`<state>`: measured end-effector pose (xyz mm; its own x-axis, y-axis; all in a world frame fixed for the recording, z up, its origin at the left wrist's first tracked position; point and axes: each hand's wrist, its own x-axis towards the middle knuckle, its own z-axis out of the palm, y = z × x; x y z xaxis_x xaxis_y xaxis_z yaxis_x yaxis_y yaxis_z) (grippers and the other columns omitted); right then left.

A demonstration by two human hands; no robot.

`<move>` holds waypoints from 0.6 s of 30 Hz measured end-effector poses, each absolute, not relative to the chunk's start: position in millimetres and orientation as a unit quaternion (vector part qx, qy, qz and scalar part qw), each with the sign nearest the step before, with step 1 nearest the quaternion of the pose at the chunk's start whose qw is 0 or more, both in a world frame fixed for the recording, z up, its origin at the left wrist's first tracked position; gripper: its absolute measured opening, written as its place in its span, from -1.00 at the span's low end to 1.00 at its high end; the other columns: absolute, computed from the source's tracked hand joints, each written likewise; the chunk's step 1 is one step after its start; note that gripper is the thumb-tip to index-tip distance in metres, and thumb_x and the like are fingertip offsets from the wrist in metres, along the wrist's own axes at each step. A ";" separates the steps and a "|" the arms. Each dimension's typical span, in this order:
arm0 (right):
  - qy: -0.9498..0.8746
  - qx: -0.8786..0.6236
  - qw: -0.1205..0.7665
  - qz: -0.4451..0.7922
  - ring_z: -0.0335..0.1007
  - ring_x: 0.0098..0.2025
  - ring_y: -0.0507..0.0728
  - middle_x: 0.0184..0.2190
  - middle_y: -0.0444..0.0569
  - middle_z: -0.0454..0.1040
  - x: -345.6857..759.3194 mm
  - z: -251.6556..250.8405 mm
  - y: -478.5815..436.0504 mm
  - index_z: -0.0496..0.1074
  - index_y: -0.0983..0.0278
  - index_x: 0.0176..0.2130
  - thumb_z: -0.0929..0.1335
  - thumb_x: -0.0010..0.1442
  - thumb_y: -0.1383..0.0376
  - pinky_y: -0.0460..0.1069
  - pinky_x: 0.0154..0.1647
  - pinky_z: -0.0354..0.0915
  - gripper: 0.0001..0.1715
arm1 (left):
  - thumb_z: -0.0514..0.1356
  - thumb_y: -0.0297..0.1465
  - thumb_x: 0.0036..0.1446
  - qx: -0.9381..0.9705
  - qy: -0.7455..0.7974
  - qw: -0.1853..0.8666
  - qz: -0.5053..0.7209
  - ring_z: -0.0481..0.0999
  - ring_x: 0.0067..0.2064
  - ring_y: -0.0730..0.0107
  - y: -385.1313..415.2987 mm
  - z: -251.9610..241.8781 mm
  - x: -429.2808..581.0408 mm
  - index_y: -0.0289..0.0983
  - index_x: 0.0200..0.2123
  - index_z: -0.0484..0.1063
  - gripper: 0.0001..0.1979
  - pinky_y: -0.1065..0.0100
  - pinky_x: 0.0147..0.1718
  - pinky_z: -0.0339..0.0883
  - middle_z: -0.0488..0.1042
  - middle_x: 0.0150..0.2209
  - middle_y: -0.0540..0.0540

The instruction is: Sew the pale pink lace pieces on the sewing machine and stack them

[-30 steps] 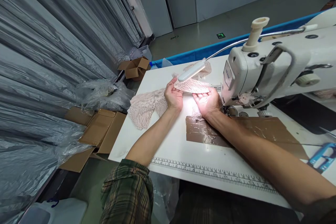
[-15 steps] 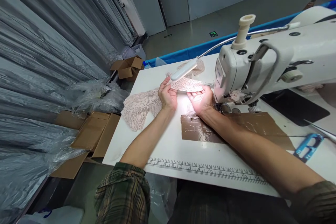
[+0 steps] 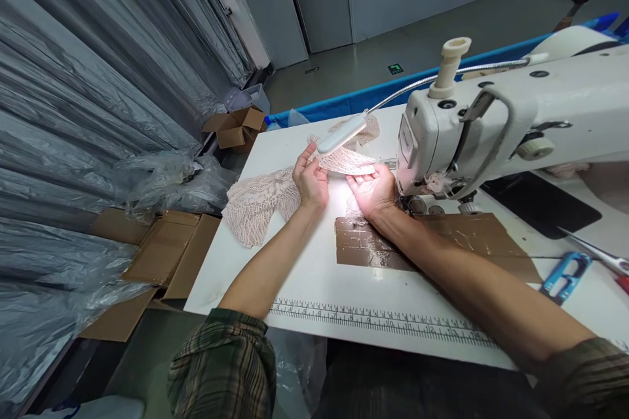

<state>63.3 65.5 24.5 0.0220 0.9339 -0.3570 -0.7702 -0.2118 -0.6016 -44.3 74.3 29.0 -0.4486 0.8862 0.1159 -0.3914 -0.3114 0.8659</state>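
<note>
A pale pink lace piece [image 3: 344, 160] is held up between both hands under the lamp head [image 3: 341, 133]. My left hand [image 3: 310, 180] grips its left end, palm up, fingers curled round the edge. My right hand [image 3: 374, 187] holds the right end, palm up, just left of the white sewing machine [image 3: 496, 118] and its needle area. More of the same lace [image 3: 258, 203] lies spread on the white table [image 3: 314, 275] to the left of my left wrist, reaching the table's edge.
Brown taped patch [image 3: 442, 242] covers the table in front of the machine. A printed ruler [image 3: 383, 321] runs along the near edge. Blue snips [image 3: 565, 270] lie at right. Cardboard boxes [image 3: 167, 252] and plastic sheeting [image 3: 167, 177] fill the floor at left.
The view has drifted slightly; both hands keep hold of the lace and have shifted a little left and nearer the machine head in the picture.
</note>
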 end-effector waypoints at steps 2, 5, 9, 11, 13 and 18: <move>-0.129 -0.372 0.608 0.689 0.51 0.02 0.13 -0.30 -0.02 0.58 59.2 28.2 61.0 0.36 0.13 -0.27 0.18 0.16 0.17 0.12 0.13 0.43 -0.78 | 0.17 -0.57 0.09 0.332 0.396 0.419 0.746 0.60 0.07 0.27 75.8 31.1 -44.8 -0.23 -0.11 0.56 -0.69 0.30 0.07 0.48 0.63 -0.07 -0.13; -0.172 -0.399 0.578 0.691 0.51 0.02 0.16 -0.29 0.01 0.56 59.8 37.8 40.6 0.37 0.17 -0.27 0.19 0.21 0.17 0.15 0.17 0.42 -0.78 | 0.23 -0.52 0.05 0.410 0.414 0.394 0.711 0.61 -0.03 0.32 85.6 36.2 -50.3 -0.21 -0.10 0.55 -0.68 0.37 -0.06 0.49 0.63 -0.09 -0.10; -0.315 -0.411 0.479 0.709 0.56 -0.04 0.26 -0.19 0.11 0.58 101.2 41.5 -10.7 0.52 0.28 -0.14 0.44 0.12 0.24 0.27 0.16 0.43 -0.71 | 0.23 -0.39 0.12 0.656 0.496 0.322 0.470 0.59 -0.23 0.34 112.0 45.5 -63.6 -0.27 -0.08 0.53 -0.72 0.39 -0.25 0.46 0.61 -0.23 -0.09; -0.603 -0.386 0.418 0.560 0.53 0.05 0.23 0.08 0.15 0.50 137.3 31.4 -34.5 0.51 0.22 0.07 0.37 0.26 0.25 0.24 0.14 0.46 -0.62 | 0.29 -0.33 0.10 0.735 0.504 0.302 0.337 0.53 -0.39 0.37 128.5 48.1 -66.6 -0.29 -0.25 0.57 -0.82 0.39 -0.36 0.42 0.55 -0.42 -0.04; -0.778 -0.324 0.422 0.334 0.47 0.13 0.21 0.18 0.16 0.41 172.1 15.0 -49.2 0.47 0.18 0.14 0.30 0.31 0.37 0.19 0.11 0.48 -0.57 | 0.36 -0.31 0.03 0.769 0.502 0.295 0.264 0.44 -0.51 0.39 146.1 48.2 -63.0 -0.28 -0.48 0.52 -0.83 0.37 -0.43 0.38 0.44 -0.58 0.00; -0.858 -0.309 0.393 0.120 0.45 0.12 0.17 0.14 0.23 0.34 209.6 -15.0 -51.4 0.41 0.28 0.13 0.25 0.30 0.50 0.03 -0.04 0.55 -0.55 | 0.24 -0.28 0.22 0.819 0.509 0.195 0.179 0.57 -0.21 0.15 183.3 45.0 -30.8 -0.28 -0.35 0.54 -0.81 0.20 -0.14 0.46 0.56 -0.37 -0.12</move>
<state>209.6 -51.4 -15.0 -0.4998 0.6236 0.6011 0.4354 0.7808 -0.4481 -30.8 183.3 45.0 0.4169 0.9039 0.0956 0.7644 -0.4056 0.5013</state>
